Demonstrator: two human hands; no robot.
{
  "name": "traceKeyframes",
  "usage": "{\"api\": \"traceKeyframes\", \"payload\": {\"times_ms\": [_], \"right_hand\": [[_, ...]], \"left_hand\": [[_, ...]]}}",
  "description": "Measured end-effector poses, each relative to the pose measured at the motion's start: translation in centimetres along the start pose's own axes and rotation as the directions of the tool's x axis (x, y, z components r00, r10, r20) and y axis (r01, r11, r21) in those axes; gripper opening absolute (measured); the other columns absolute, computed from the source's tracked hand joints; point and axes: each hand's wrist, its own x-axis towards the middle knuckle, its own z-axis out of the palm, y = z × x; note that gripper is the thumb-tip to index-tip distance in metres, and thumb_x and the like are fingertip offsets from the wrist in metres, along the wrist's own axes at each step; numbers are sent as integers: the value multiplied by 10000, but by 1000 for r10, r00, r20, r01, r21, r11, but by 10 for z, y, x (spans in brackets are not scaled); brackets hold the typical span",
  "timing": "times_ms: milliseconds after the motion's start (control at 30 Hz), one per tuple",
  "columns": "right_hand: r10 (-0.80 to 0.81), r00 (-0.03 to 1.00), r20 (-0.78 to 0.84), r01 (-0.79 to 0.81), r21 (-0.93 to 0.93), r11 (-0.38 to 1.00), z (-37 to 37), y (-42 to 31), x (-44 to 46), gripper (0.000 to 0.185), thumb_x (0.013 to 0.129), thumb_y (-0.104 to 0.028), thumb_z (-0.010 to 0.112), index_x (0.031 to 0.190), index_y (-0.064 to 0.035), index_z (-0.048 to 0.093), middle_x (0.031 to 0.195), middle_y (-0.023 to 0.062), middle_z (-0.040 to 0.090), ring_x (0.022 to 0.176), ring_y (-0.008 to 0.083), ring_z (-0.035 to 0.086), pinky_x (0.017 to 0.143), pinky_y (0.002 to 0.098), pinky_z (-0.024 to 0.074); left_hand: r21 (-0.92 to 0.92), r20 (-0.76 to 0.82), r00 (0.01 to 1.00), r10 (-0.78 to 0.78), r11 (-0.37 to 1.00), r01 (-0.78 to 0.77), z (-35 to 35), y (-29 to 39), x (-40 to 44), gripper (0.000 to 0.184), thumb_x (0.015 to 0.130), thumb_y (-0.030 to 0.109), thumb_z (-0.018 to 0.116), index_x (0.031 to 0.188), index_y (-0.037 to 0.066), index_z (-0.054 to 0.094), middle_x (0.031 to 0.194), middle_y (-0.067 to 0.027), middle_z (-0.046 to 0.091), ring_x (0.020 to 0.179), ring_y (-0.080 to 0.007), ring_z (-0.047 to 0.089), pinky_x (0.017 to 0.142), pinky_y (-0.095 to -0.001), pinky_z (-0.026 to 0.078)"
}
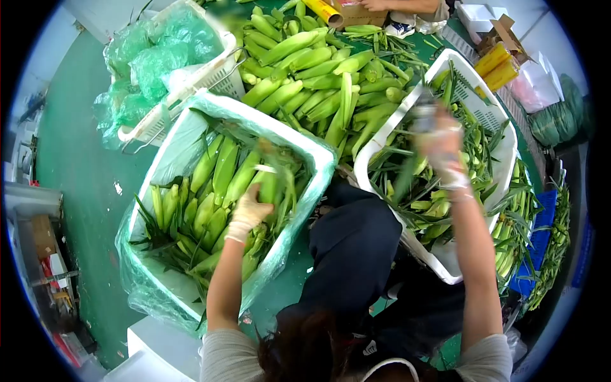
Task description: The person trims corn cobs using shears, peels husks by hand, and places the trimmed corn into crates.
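My left hand [250, 210], in a pale glove, is closed around a green ear of corn [268, 186] inside the lined basket. More husked ears [205, 216] lie beneath and beside it in that white basket [167, 146], whose rim is covered by a thin green plastic liner. Over the right white basket [375, 149] my gloved right hand [443, 143] is raised and smeared by motion. A blurred greyish thing [424, 116] shows at its fingers; its kind cannot be made out. Cut stalk ends and leaves [439, 207] fill the basket below that hand.
A large heap of unshucked corn [324, 76] lies ahead on the green floor [83, 165]. Back left stands a basket with green plastic bags [159, 57]. Another person's arm [407, 5] reaches in at the top. A blue crate [540, 239] and leafy trimmings [557, 248] are at right.
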Motion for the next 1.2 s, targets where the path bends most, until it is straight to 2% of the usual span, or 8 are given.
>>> {"api": "traceKeyframes", "payload": {"times_ms": [100, 200, 233, 333, 400, 533, 700, 1200], "right_hand": [[156, 935, -318, -83, 232, 969, -55, 101, 0, 288, 777, -128, 696, 1027, -33, 588, 873, 53, 659, 748, 147, 592, 702, 284, 486], [243, 919, -311, -238, 54, 970, -74, 153, -19, 417, 797, -135, 672, 1167, -15, 520, 956, 116, 671, 785, 215, 626, 710, 323, 500], [-63, 899, -433, 1, -143, 990, -48, 192, -28, 409, 819, -160, 644, 1174, -17, 499, 902, 145, 674, 761, 282, 648, 672, 353, 508], [333, 921, 201, -306, -152, 940, 43, 260, -76, 318, 738, -246, 713, 917, -20, 579, 802, 155, 639, 700, 350, 613, 679, 403, 511], [232, 788, 571, 91, -479, 873, 90, 288, -103, 574, 680, -467, 715, 1006, 0, 637, 991, 197, 645, 929, 307, 631, 786, 372, 505], [408, 794, 450, -419, -80, 904, 7, 203, -123, 608, 641, -356, 724, 1094, 26, 584, 1068, 244, 613, 1023, 369, 587, 886, 386, 477], [31, 996, -81, -28, 34, 999, -45, 155, -142, 763, 692, -393, 712, 1220, 55, 393, 1090, 279, 517, 1064, 409, 499, 950, 425, 399], [-14, 935, -354, 69, 144, 987, -56, 142, -111, 532, 755, -340, 591, 1090, 53, 465, 1070, 263, 478, 960, 416, 469, 854, 498, 362]], "left_hand": [[-417, -79, 996, -32, 909, -4, -62, 7, -16, 570, 746, 151, 702, 1232, -35, 469, 1040, -159, 624, 974, -191, 604, 828, -324, 498], [-575, -316, 927, 203, 736, -358, -95, 48, 6, 527, 808, 244, 688, 1217, -15, 479, 1016, -152, 613, 969, -233, 600, 834, -361, 502], [-678, -346, 900, 266, 593, -436, -102, 74, 11, 517, 824, 279, 682, 1210, -3, 486, 1008, -150, 612, 963, -252, 598, 840, -381, 501], [-940, -205, 897, 391, 178, -292, -115, 186, 30, 584, 832, 459, 632, 1212, 33, 508, 1044, -149, 622, 993, -324, 585, 945, -463, 436], [-978, -176, 887, 426, 26, -206, -111, 245, 38, 631, 757, 562, 667, 1105, 45, 572, 1010, -150, 631, 969, -329, 596, 930, -490, 445], [-986, -135, 865, 483, -147, -72, -74, 338, 46, 615, 681, 591, 717, 873, 19, 594, 869, -125, 632, 841, -310, 594, 858, -505, 468], [-982, -25, 957, 289, -186, 31, 30, 401, 81, 714, 750, 700, 558, 1138, 102, 521, 1020, -103, 589, 851, -312, 564, 880, -506, 455], [-902, 423, 904, 61, 124, 413, 188, 411, 43, 563, 847, 533, 568, 1163, 72, 504, 1137, -138, 579, 1036, -323, 546, 963, -499, 411]]}}
